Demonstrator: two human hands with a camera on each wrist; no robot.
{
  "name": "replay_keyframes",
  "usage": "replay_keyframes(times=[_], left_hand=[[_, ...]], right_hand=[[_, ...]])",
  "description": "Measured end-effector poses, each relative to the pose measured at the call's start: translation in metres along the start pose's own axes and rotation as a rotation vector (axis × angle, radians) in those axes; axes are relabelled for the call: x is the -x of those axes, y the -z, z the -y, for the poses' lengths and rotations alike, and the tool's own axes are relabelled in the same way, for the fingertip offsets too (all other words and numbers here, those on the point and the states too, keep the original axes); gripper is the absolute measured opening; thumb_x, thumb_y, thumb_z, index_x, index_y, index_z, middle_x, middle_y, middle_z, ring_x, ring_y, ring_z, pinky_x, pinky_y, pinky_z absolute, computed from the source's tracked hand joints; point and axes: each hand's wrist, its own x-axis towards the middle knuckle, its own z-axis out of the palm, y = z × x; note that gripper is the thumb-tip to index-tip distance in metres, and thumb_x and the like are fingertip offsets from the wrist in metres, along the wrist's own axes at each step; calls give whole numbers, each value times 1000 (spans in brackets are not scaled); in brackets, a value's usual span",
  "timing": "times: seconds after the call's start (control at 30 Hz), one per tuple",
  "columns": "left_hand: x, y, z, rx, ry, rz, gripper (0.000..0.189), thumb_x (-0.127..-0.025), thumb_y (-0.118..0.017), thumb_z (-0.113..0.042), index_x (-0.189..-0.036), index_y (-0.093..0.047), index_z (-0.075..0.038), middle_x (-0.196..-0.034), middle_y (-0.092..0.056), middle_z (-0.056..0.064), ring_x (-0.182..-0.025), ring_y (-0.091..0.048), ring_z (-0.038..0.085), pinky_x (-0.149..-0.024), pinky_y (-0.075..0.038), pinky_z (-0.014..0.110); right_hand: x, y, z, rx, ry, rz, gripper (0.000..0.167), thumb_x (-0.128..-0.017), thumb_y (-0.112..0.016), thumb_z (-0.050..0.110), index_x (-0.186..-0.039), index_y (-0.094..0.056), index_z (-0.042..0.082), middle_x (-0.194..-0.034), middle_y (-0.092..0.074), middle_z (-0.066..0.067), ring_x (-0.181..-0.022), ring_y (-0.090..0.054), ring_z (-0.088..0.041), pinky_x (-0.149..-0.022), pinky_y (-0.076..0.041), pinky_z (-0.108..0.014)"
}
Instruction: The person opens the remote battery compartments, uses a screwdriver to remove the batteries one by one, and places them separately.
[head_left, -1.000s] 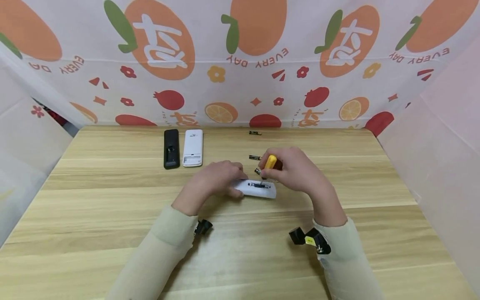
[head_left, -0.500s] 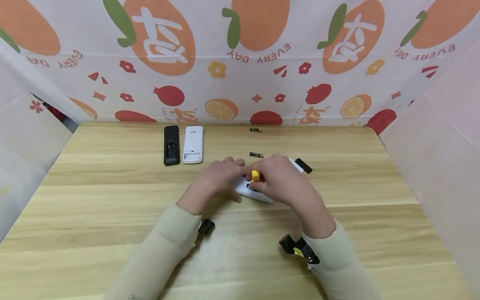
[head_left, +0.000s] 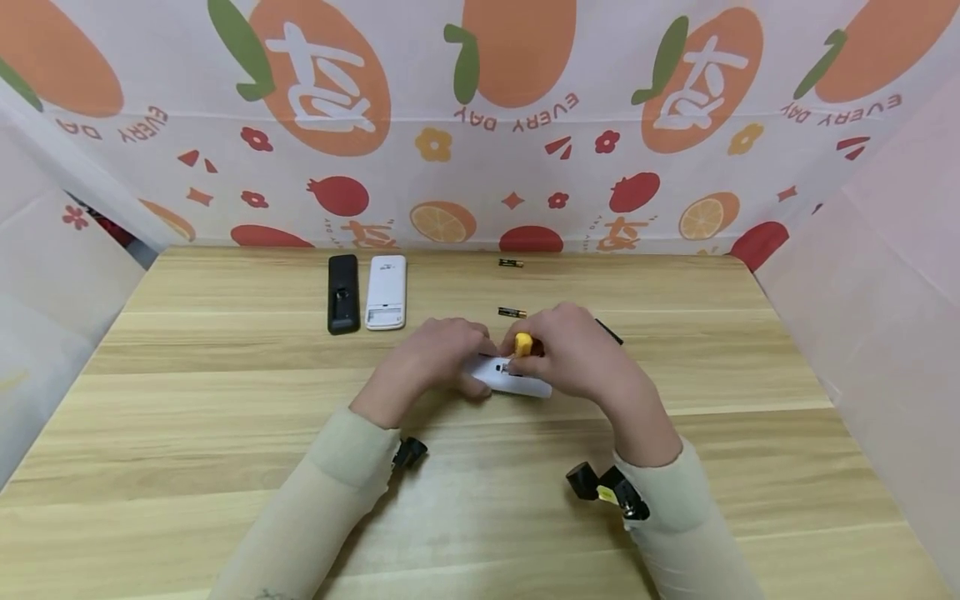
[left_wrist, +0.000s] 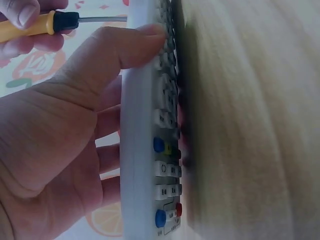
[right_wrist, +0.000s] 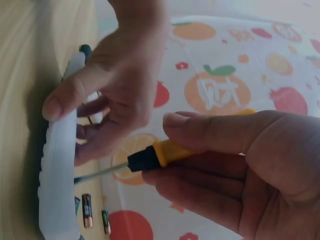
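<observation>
A white remote control (head_left: pixel 525 387) lies back side up, its buttons facing the table in the left wrist view. My left hand (head_left: pixel 438 357) grips its left end, thumb on the near edge and fingers along the far edge. In my right hand (head_left: pixel 588 354) is a screwdriver with a yellow handle (head_left: pixel 522 343) and black collar (right_wrist: pixel 143 159), pinched between thumb and fingers. Its metal shaft (right_wrist: pixel 102 172) reaches down to the remote's back, at the battery compartment. The right fingers hide most of that compartment in the head view.
Behind the hands lie two batteries, one farther back (head_left: pixel 512 262) and one nearer (head_left: pixel 512 312). A black remote (head_left: pixel 342 294) and another white remote (head_left: pixel 386 293) lie at the back left, compartments exposed. A black strip (head_left: pixel 609 332) shows behind the right hand. Patterned cloth (head_left: pixel 480 167) hangs at the table's back edge.
My right hand has shifted left along the remote with the screwdriver, then slightly back right. The compartment, visible a second ago, is now mostly covered. My left hand keeps its grip on the remote.
</observation>
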Motion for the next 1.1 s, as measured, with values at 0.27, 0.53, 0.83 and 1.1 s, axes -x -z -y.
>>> replay_keyframes(times=[0.27,0.53,0.83,1.1], left_hand=[[-1,2,1,-8,-22,21,42,-83,-79,-42,-118,-73,-18,-113,-66,-2,-92,-58,16,-83,-51,40],[-2,0,3,-15,-34,17,45,-83,-79,-42,-120,-72,-18,-118,-66,0,-96,-61,17,-85,-52,40],[-4,-1,1,-36,-19,3,55,-73,-88,-38,-123,-71,-22,-113,-65,-3,-93,-57,16,-84,-51,39],[-4,-1,-1,-33,0,-23,40,-74,-86,-36,-108,-71,-21,-103,-64,-7,-93,-57,16,-83,-51,43]], right_hand=[[-5,6,-26,-169,-45,-17,10,-85,-80,20,-94,-76,21,-90,-70,6,-80,-59,-19,-72,-51,-33],[-12,4,-58,-483,-127,-13,11,-88,-76,14,-98,-72,15,-94,-70,-4,-78,-66,-25,-75,-57,-46],[-12,-2,-24,-195,-26,31,11,-87,-79,18,-96,-75,15,-89,-69,4,-81,-59,-18,-75,-51,-34],[-10,-7,6,48,-10,40,7,-87,-77,18,-89,-71,20,-77,-64,8,-76,-56,-17,-73,-47,-33]])
